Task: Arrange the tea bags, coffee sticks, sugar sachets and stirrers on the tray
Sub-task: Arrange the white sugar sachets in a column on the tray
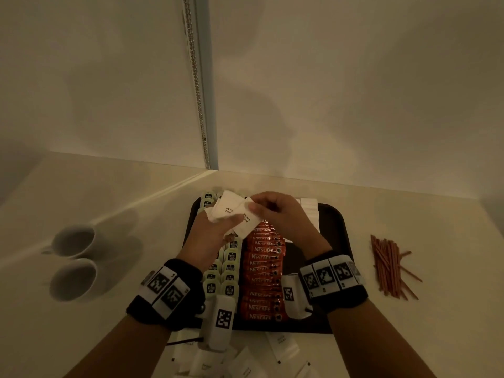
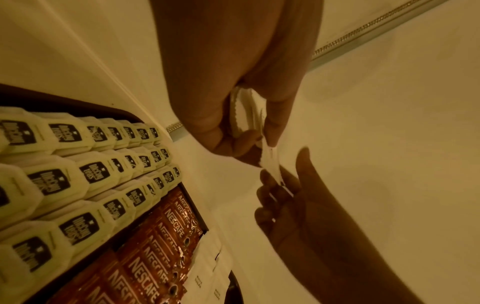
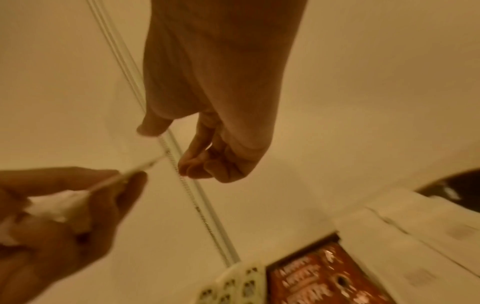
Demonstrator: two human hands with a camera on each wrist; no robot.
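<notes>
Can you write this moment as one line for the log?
left hand: holds sugar sachets | right hand: pinching one | stirrers: off tray

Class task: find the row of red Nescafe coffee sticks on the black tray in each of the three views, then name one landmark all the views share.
Head: red Nescafe coffee sticks, centre, below both hands.
Left wrist, bottom left, beside the pale green tea bags.
Right wrist, bottom edge, blurred.
Shared landmark: the metal bead chain on the wall.

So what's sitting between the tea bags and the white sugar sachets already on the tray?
The row of red Nescafe coffee sticks fills the stretch between the tea bags and the sugar sachets, clearest in the head view.
</notes>
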